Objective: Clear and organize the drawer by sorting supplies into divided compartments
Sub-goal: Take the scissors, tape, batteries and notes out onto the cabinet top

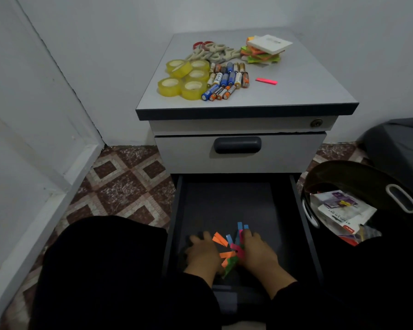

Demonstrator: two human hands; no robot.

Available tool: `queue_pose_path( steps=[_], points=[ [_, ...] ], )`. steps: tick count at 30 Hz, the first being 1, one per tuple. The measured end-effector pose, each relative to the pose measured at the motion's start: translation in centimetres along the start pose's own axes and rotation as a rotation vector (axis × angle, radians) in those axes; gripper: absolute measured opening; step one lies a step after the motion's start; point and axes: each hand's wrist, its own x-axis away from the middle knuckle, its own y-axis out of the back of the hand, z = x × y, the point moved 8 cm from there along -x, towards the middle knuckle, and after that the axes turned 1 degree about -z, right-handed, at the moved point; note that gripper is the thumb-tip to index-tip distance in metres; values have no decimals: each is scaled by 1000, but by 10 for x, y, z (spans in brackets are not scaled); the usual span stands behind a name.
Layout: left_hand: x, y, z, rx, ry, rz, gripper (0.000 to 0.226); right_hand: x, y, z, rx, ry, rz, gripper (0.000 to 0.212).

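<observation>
Near the front edge of the open drawer (296, 210), my left hand (204, 254) and right hand (258, 252) cup loose coloured paper strips (231, 248) between them, fingers curled against the pile.

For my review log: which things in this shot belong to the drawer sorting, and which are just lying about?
Part of the job:
open drawer
coloured paper strips, gathered between left hand and right hand
tape rolls
batteries
scissors
sticky note stack
pink strip

Just lying about:
black basket holding packaging
closed upper drawer
</observation>
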Motion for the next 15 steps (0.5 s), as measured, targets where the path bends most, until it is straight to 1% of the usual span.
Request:
queue_pose_path(
  steps=[1,3,6,8,11,13,15],
  points=[
    [1,-5,-1,19,-13,-2,91,0,0,1,-17,2,4,60],
    [2,-11,-13,105,-122,-31,79,1,-1,2,-37,11,13,55],
    [4,-10,-35,204,-304,-93,49,2,0,3,-64,15,32,42],
    [4,-7,-43,270,-371,-112,32,2,3,3,-95,32,19,31],
    [2,0,-50,431,-424,-111,17,2,12,2,-199,35,-15,18],
    [-3,10,-45,543,-377,-153,20,-1,21,-3,-309,1,-67,16],
    [-10,20,-34,521,-300,-224,32,-4,28,-11,-444,-56,-108,22]
  ],
)
